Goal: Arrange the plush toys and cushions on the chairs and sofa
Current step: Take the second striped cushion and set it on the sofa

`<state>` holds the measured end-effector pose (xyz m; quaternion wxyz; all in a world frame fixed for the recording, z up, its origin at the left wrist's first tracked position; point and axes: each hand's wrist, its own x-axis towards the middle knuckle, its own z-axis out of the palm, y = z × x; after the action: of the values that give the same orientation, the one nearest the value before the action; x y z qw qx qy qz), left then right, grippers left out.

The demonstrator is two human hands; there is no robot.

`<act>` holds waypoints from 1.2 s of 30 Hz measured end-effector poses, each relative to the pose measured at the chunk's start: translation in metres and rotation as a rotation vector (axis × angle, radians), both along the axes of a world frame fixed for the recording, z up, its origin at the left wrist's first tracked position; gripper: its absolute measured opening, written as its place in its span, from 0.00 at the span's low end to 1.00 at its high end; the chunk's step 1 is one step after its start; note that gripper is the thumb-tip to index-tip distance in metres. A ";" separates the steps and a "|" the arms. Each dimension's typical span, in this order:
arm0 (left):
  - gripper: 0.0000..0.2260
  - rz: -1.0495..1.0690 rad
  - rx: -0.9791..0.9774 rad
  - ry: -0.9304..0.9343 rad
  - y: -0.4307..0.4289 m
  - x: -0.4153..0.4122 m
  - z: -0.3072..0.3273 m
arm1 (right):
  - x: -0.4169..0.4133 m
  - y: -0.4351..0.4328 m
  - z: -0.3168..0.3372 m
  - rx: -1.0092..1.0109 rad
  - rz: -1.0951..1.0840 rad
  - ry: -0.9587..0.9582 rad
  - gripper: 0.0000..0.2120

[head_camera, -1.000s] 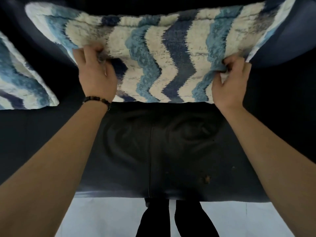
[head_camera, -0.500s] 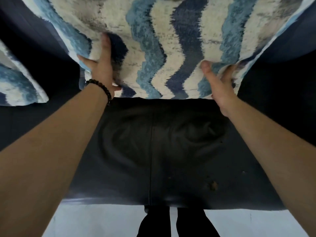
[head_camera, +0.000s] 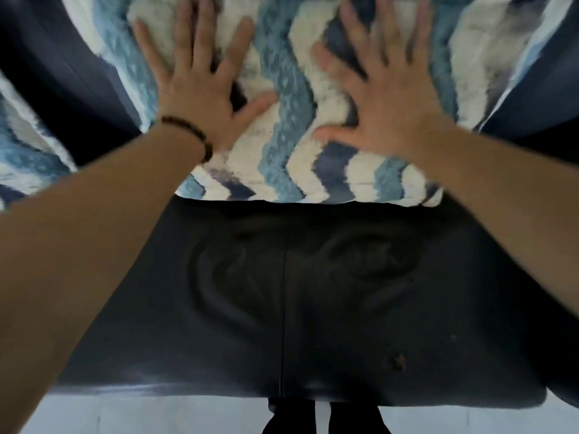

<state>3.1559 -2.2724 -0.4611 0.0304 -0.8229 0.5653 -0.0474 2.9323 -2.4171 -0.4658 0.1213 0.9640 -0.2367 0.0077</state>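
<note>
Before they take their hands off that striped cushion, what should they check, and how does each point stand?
1. Left hand flat on the striped cushion: ok.
2. Right hand flat on it too: ok.
3. Cushion's lower edge on the sofa seat: ok.
4. Top leaning against the backrest: cannot tell, out of view.
5. Second cushion apart, at the left: ok.
6. Seat clean: not ok, brown speck.
</note>
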 end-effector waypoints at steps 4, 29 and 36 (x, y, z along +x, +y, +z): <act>0.37 0.032 0.012 0.010 -0.008 -0.002 -0.011 | 0.005 -0.005 -0.001 0.017 -0.095 0.037 0.47; 0.46 -0.066 -0.060 -0.054 0.103 -0.052 -0.105 | -0.030 0.105 -0.113 -0.071 0.339 -0.002 0.44; 0.52 -0.059 0.032 0.011 0.086 -0.042 -0.113 | -0.143 0.013 -0.120 -0.115 0.301 0.062 0.42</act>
<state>3.1135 -2.1861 -0.5737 0.0389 -0.8056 0.5901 -0.0349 2.7890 -2.4040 -0.5855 0.1810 0.9798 -0.0850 0.0095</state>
